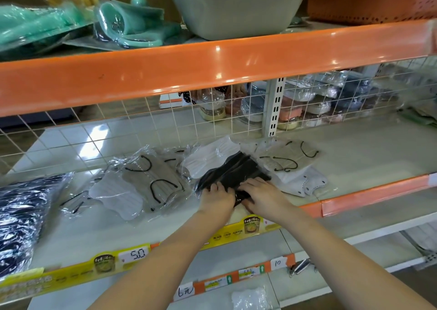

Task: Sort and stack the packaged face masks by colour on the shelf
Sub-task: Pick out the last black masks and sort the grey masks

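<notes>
While both hands, left hand (216,197) and right hand (261,195), sit side by side gripping the black mask pack (233,171) near the shelf (354,165) front edge, beige packs (151,177) and white packs (210,156) lie mixed further back, so I'd guess black's getting stacked, next needs a bare spot

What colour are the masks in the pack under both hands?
Black, seen clearly in the head view: the mask pack lies under the left hand and right hand.
</notes>
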Tool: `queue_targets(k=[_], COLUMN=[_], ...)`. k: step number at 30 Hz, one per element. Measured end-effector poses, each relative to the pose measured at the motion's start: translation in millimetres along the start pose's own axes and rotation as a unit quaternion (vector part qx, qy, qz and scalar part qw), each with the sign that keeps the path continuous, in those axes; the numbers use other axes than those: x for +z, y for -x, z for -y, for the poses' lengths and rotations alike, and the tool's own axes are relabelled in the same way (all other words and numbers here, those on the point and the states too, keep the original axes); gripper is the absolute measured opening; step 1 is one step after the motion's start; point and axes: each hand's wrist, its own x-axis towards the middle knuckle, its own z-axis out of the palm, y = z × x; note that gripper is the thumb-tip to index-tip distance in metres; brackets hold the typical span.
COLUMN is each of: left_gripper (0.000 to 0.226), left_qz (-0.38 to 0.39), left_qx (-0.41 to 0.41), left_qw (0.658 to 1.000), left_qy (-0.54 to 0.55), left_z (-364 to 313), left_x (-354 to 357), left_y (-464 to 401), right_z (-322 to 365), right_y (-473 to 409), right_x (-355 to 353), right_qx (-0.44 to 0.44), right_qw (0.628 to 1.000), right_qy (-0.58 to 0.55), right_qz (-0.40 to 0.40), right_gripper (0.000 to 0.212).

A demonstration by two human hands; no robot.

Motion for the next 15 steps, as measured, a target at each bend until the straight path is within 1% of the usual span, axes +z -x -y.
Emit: queue_targets(k=[3, 5, 8, 10, 12, 15], left_gripper=[0.039, 0.033, 0.028, 0.028, 0.029, 0.032], left_qz=[0.013, 0.009, -0.016, -0.032, -0.042, -0.048], left_qx=[-0.004, -0.015, -0.019, -0.008, 0.001, 0.024], left_qw=[1.0, 0.999, 0.995, 0.993, 0.992, 0.995], left_qy=[0.005, 0.033, 0.094, 0.113, 0.121, 0.089], left_z=[0, 3, 13, 20, 24, 27], left_x=[-3, -6, -8, -8, -7, -5], left_y=[-1, -1, 2, 5, 9, 15], right_z=[2, 7, 13, 13, 13, 13], right_y=[3, 4, 4, 4, 4, 4], right_x=[4, 6, 9, 11, 11, 11], right_qx=[-0.006, 0.001, 0.003, 0.009, 0.016, 0.023], right_qw=[0.999, 0.997, 0.992, 0.99, 0.989, 0.99], right_qy=[0.013, 0.041, 0.082, 0.092, 0.094, 0.083], right_qz=[-0.035, -0.058, -0.092, -0.106, -0.113, -0.113], right_gripper=[0.034, 0.034, 0.033, 0.036, 0.037, 0.033])
